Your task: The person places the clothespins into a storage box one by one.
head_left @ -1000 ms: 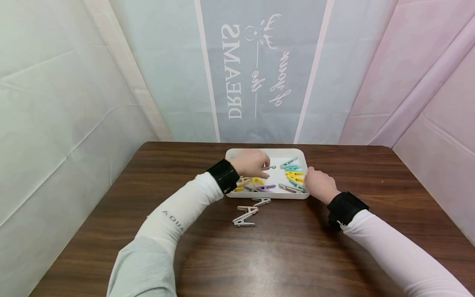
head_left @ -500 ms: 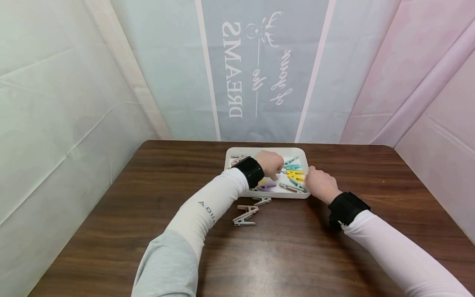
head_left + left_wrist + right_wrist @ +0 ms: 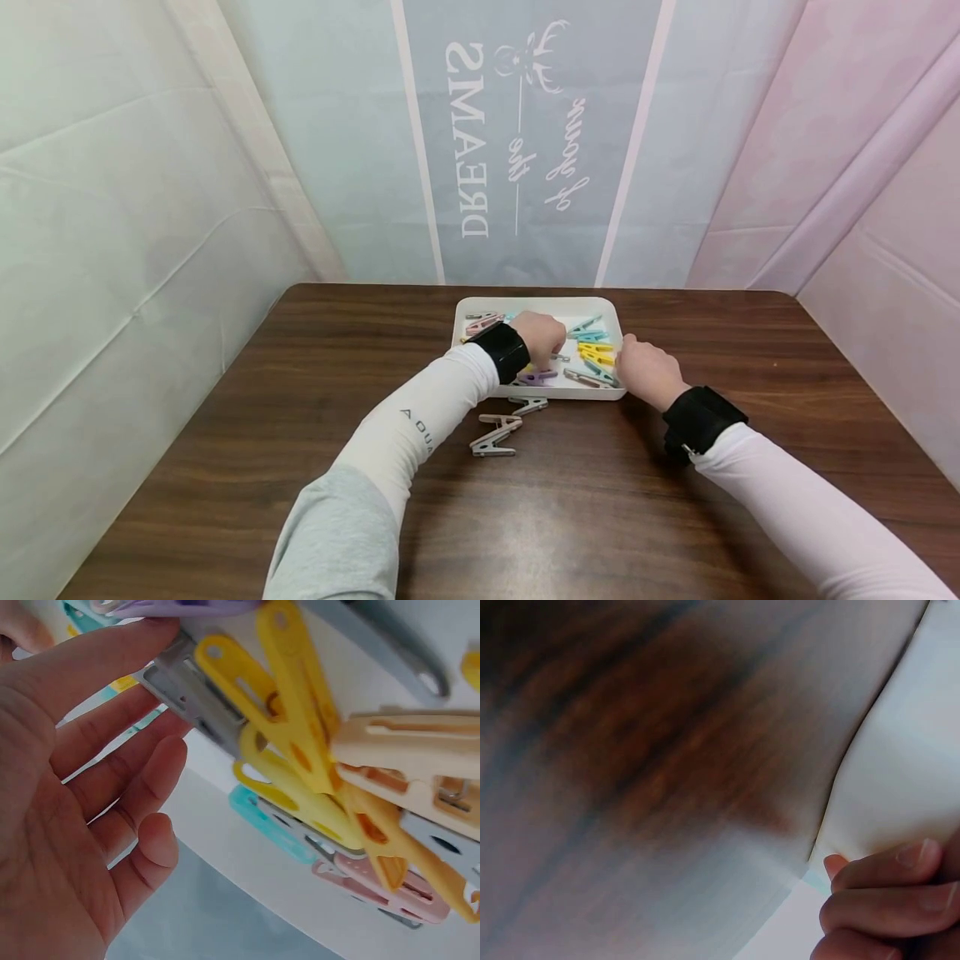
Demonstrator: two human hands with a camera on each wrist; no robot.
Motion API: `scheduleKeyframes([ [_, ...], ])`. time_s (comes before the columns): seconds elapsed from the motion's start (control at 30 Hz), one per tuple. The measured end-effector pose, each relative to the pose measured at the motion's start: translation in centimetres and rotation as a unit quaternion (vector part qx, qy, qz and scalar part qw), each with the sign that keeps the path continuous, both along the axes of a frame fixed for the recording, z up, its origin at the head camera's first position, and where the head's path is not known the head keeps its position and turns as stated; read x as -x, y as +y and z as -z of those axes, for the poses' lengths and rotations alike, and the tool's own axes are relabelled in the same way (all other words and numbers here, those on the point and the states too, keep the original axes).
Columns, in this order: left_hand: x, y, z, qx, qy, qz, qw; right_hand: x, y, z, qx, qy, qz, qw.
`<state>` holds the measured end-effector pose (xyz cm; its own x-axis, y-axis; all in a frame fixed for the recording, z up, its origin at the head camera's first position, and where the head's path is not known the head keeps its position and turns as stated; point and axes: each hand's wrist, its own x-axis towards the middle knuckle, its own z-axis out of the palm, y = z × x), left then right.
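A white tray (image 3: 536,303) with clothespins of several colours stands toward the back of the table. My left hand (image 3: 540,335) reaches into its middle. In the left wrist view, the thumb and fingertips pinch a grey clothespin (image 3: 206,705). Right beside it lie a yellow clothespin (image 3: 300,697) and a purple clothespin (image 3: 187,607). My right hand (image 3: 648,372) holds the tray's right side. In the right wrist view its curled fingers (image 3: 885,907) are against the tray wall (image 3: 900,742); the thumb is mostly out of sight.
Several teal and yellow clothespins (image 3: 596,348) lie along the tray's right side. Pink clothespins (image 3: 483,323) lie at its back left. In front of the tray, grey and beige clothespins (image 3: 495,437) rest on the brown wooden table (image 3: 570,517). A printed curtain (image 3: 517,208) hangs behind.
My left hand has moved rightward in the tray with a grey clothespin, then slightly back left and lower. The right hand has stayed at the tray's side.
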<state>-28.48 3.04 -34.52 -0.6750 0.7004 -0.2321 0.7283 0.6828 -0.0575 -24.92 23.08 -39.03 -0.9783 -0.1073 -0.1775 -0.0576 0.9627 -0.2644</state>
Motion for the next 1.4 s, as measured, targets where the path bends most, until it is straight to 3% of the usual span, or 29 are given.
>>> scheduleKeyframes([
  [0.3, -0.4, -0.2, -0.3, 0.016, -0.004, -0.006, 0.9998, -0.1, 0.0, 0.1, -0.004, 0.003, 0.002, 1.0],
  [0.47, -0.2, -0.5, -0.5, 0.031, -0.023, -0.014, 0.9991, -0.1, -0.1, 0.2, 0.0, 0.002, 0.002, 1.0],
  [0.6, 0.2, -1.5, -1.2, -0.003, -0.022, -0.002, 0.9998, -0.2, -0.2, 0.2, 0.002, 0.002, 0.0, 1.0],
  [0.7, -0.1, -2.9, -2.3, -0.041, -0.022, 0.018, 0.9988, -0.2, -0.3, 0.1, 0.002, 0.0, -0.001, 1.0],
  [0.77, -0.8, -4.0, -3.0, -0.06, -0.026, 0.03, 0.9974, -0.1, -0.3, 0.1, 0.001, 0.001, 0.0, 1.0],
  [0.87, -2.4, -6.2, -3.2, -0.094, -0.012, 0.047, 0.9945, 0.0, -0.3, 0.0, -0.002, 0.002, 0.001, 1.0],
  [1.1, -7.6, -11.0, -1.7, -0.172, 0.051, 0.056, 0.9822, -0.1, -0.4, -0.3, -0.005, 0.0, 0.001, 1.0],
  [1.27, -11.1, -11.8, 0.2, -0.165, 0.056, 0.056, 0.9831, -0.1, -0.3, -0.4, -0.005, -0.007, 0.01, 0.9999],
  [1.4, -12.7, -11.6, 1.6, -0.13, 0.064, 0.056, 0.9879, -0.1, -0.2, -0.2, -0.004, -0.011, 0.008, 0.9999],
])
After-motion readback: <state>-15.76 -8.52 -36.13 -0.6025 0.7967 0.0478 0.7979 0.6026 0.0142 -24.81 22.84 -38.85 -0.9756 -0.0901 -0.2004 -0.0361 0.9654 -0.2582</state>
